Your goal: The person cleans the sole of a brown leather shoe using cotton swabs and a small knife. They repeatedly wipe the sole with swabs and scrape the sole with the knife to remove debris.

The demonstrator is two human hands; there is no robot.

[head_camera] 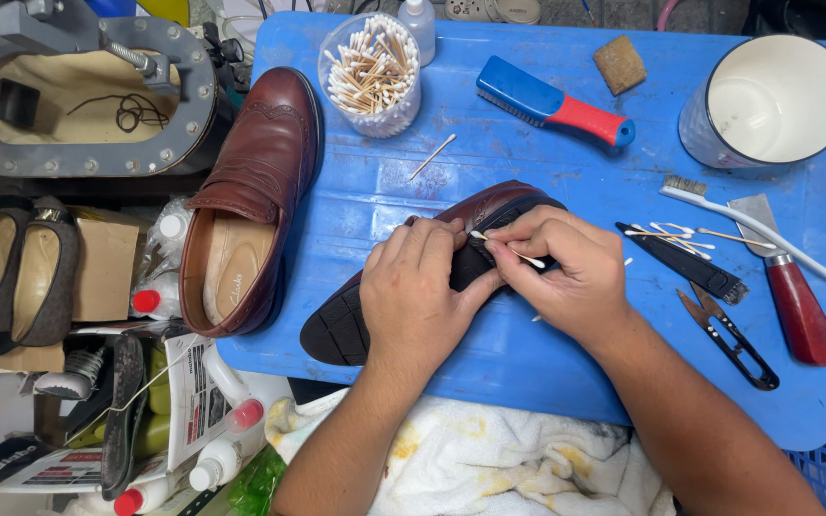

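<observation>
Brown leather, glossy and creased, marks the loafer (250,201) standing upright at the left edge of the blue plastic surface (547,363), its tan insole showing. Just right of it, near the far edge, a clear tub of cotton swabs (372,75) stands, with one loose swab lying in front. At the middle, a matching brown shoe with a black ribbed sole (336,330) lies on its side, sole turned up. The left hand (418,291) presses down on it, its grip clamped on the sole. The right hand (566,268) pinches a thin cotton swab (509,250) against the sole, fingers together. Further right lie a blue-and-red brush (552,103), black thread snips (730,336), a red-handled knife (795,291) and a white enamel mug (771,100).
</observation>
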